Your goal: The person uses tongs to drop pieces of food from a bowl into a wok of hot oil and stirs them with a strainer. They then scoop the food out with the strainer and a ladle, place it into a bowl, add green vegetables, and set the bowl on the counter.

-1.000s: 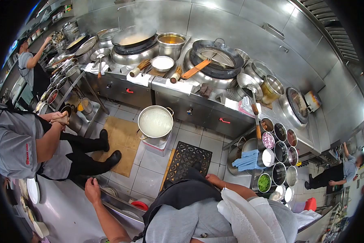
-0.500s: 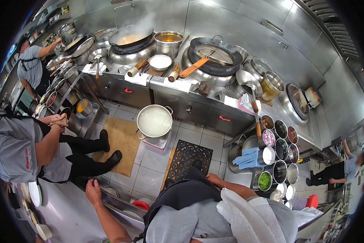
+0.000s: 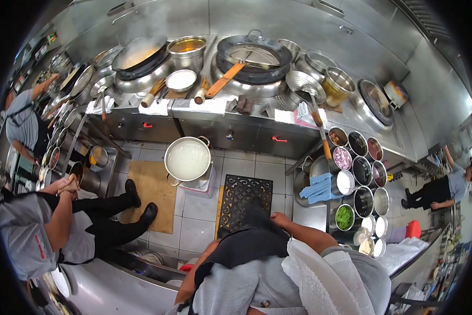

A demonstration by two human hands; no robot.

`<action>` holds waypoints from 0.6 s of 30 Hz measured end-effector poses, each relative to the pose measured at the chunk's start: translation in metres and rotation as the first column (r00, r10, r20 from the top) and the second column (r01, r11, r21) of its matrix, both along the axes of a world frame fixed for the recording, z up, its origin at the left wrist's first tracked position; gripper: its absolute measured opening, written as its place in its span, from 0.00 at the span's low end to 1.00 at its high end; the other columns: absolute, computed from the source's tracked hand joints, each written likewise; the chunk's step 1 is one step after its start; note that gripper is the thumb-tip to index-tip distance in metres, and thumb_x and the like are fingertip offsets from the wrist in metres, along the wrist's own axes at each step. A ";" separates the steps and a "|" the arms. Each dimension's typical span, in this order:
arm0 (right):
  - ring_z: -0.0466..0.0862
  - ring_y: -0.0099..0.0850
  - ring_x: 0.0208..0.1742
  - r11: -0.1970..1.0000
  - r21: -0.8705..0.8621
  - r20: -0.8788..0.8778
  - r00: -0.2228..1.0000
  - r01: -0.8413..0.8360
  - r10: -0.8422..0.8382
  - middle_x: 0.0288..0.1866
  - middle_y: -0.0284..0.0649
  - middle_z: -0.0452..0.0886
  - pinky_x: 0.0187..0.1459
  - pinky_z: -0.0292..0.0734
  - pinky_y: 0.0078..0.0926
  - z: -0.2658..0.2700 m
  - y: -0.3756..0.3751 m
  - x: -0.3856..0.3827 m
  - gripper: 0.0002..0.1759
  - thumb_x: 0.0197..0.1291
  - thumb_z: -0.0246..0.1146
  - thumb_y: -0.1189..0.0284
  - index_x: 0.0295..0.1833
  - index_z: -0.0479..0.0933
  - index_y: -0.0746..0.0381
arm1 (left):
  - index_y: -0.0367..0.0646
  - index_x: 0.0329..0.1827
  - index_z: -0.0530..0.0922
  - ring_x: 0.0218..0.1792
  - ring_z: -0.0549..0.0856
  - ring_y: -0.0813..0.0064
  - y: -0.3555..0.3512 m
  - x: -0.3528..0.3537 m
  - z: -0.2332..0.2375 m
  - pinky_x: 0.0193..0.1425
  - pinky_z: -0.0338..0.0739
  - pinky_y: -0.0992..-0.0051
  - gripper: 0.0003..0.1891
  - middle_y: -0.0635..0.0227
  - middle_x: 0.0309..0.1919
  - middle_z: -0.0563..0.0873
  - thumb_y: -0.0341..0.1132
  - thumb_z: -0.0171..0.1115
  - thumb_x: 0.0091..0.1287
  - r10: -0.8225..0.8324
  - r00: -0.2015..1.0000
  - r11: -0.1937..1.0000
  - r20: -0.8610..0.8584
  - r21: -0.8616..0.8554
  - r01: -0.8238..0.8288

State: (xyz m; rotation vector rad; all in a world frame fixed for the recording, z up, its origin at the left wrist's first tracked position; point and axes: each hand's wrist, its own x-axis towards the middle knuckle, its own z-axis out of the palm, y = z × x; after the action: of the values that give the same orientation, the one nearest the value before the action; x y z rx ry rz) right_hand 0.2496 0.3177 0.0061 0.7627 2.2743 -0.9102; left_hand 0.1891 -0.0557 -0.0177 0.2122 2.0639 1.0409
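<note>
My right hand [image 3: 280, 219] hangs beside my leg, fingers loosely curled, and nothing shows in it. On my other side, my left hand [image 3: 213, 247] is down against my black apron [image 3: 246, 247], its fingers hidden. In front of my feet, a large two-handled pot [image 3: 187, 160] of cloudy whitish liquid rests on a white and pink container [image 3: 201, 188]. A black patterned mat [image 3: 241, 197] lies under my foot. A white towel [image 3: 317, 273] drapes over my front.
Along the range are a wok with a wooden-handled tool [image 3: 225, 80], a steaming wok [image 3: 141, 55] and a bowl of white contents [image 3: 181, 80]. Several ingredient tins, chopped greens [image 3: 344, 216] among them, and a blue cloth [image 3: 320, 189] are at right. A co-worker [image 3: 36, 226] with clasped hands stands left.
My left hand has swung in from over the steel counter at left to my apron. My view has shifted slightly, while the right hand stays beside my leg.
</note>
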 end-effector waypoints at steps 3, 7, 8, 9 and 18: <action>0.84 0.45 0.48 0.998 0.030 -0.025 0.998 0.050 -0.049 0.45 0.48 0.85 0.51 0.77 0.39 -0.008 0.016 0.001 0.19 0.52 0.63 0.58 0.45 0.83 0.58 | 0.34 0.57 0.79 0.50 0.84 0.61 0.004 -0.011 -0.007 0.55 0.77 0.69 0.28 0.53 0.48 0.86 0.47 0.67 0.60 0.014 1.000 0.993 -0.009 0.116 -0.013; 0.85 0.43 0.44 0.997 0.072 -0.055 0.998 0.019 -0.015 0.42 0.46 0.86 0.46 0.78 0.39 -0.022 0.033 0.003 0.18 0.52 0.63 0.56 0.41 0.85 0.57 | 0.34 0.51 0.81 0.40 0.87 0.62 -0.042 -0.028 -0.002 0.44 0.80 0.67 0.23 0.57 0.37 0.88 0.44 0.67 0.59 0.088 0.970 0.987 -0.227 -0.112 -0.116; 0.85 0.43 0.45 0.997 0.081 -0.055 0.998 -0.002 0.007 0.42 0.46 0.86 0.47 0.78 0.39 -0.027 0.039 0.001 0.18 0.52 0.63 0.56 0.41 0.85 0.58 | 0.36 0.49 0.82 0.38 0.87 0.62 -0.051 -0.029 0.006 0.41 0.80 0.66 0.21 0.58 0.34 0.87 0.43 0.67 0.58 0.125 0.982 0.974 -0.142 -0.169 -0.148; 0.85 0.44 0.46 0.996 0.073 -0.026 0.998 -0.059 0.061 0.43 0.47 0.86 0.49 0.78 0.40 -0.030 0.047 -0.003 0.19 0.53 0.63 0.56 0.42 0.84 0.59 | 0.37 0.47 0.83 0.35 0.87 0.63 -0.061 -0.031 0.018 0.38 0.81 0.65 0.19 0.60 0.32 0.87 0.42 0.67 0.58 0.165 0.984 0.957 -0.061 -0.231 -0.174; 0.75 0.48 0.65 0.983 0.181 -0.010 1.000 0.011 -0.009 0.64 0.54 0.73 0.65 0.71 0.42 -0.027 0.114 -0.120 0.29 0.55 0.60 0.61 0.60 0.72 0.64 | 0.37 0.47 0.83 0.34 0.86 0.67 -0.037 -0.005 0.082 0.38 0.79 0.68 0.18 0.62 0.31 0.86 0.41 0.66 0.60 0.475 0.863 0.829 0.169 -0.415 -0.375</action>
State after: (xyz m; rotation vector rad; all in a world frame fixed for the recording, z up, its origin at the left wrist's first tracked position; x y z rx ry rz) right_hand 0.1298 0.4318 -0.0207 0.8503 2.3868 -0.7190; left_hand 0.1836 -0.0927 0.0648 -0.5878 2.0516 0.8496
